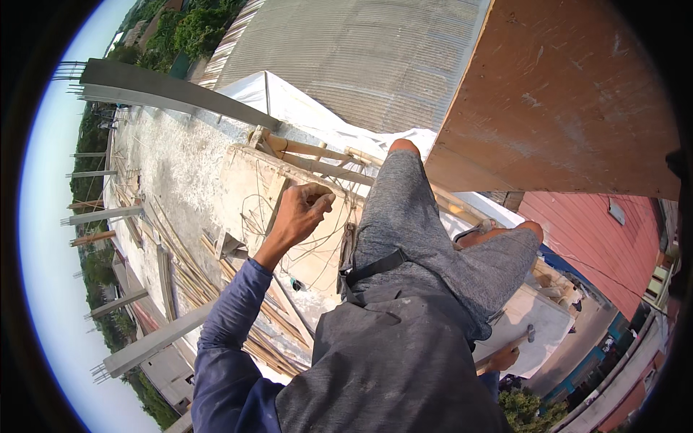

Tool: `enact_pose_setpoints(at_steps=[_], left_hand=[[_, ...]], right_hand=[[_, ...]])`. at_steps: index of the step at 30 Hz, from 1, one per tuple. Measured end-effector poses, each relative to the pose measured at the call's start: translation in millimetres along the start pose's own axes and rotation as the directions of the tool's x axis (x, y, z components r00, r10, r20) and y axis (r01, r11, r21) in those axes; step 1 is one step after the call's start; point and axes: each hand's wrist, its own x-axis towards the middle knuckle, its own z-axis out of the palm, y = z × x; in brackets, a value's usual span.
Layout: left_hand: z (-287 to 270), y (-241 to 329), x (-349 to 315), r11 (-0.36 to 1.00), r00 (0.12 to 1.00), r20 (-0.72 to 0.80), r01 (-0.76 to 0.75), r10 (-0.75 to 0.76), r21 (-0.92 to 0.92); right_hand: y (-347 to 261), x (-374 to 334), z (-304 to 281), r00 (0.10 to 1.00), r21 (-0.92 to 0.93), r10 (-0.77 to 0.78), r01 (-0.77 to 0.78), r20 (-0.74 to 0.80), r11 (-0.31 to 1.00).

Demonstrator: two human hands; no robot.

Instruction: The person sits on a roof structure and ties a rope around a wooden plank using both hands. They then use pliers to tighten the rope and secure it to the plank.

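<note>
My left hand (302, 213) is raised in front of me, its fingers curled and pressed together. Whatever they may pinch is hidden or too small to make out. Below it lies a pale plywood sheet (238, 173) with thin loose wires (254, 216) on it. Low on the right, my right hand (505, 357) is wrapped round the handle of a hammer (530, 333), whose metal head points up and away. A black belt (375, 268) crosses my waist, with a pouch (348, 249) at its left side. My knees are bent over wooden and bamboo framing (317, 167).
A large brown plywood panel (556, 101) rises at the upper right. Concrete columns (173, 90) with bare rebar and bamboo poles (184, 278) are on the left over a rough slab (170, 159). Below the height lie a grey corrugated roof (346, 58) and a red roof (585, 238).
</note>
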Motion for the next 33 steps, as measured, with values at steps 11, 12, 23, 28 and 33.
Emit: enact_pose_setpoints(at_steps=[11,12,23,28,33], left_hand=[[137.8,-185.5,-178.6,0.890,0.951,0.002,0.288,-0.309,0.354],[146.1,-188.7,-182.7,0.866,0.950,-0.022,0.292,-0.311,0.405],[165.3,-211.0,-153.0,0.862,0.946,-0.114,0.324,-0.304,0.391],[117.3,-197.7,-145.5,0.891,0.910,0.089,0.371,-0.405,0.261],[49.6,-171.0,-150.8,0.796,0.720,0.606,0.562,-0.339,-0.223]], right_hand=[[18.6,82.7,-8.9,0.863,-0.635,-0.139,0.458,0.486,0.622],[0.9,77.3,-12.4,0.899,-0.581,-0.162,0.391,0.406,0.714],[-170.7,59.7,13.0,0.537,-0.556,-0.810,0.758,0.237,0.340],[-258.9,5.7,58.7,0.574,-0.060,-0.779,0.813,0.254,0.579],[-321.3,-12.9,47.3,0.612,0.285,-0.756,0.701,0.233,0.654]])
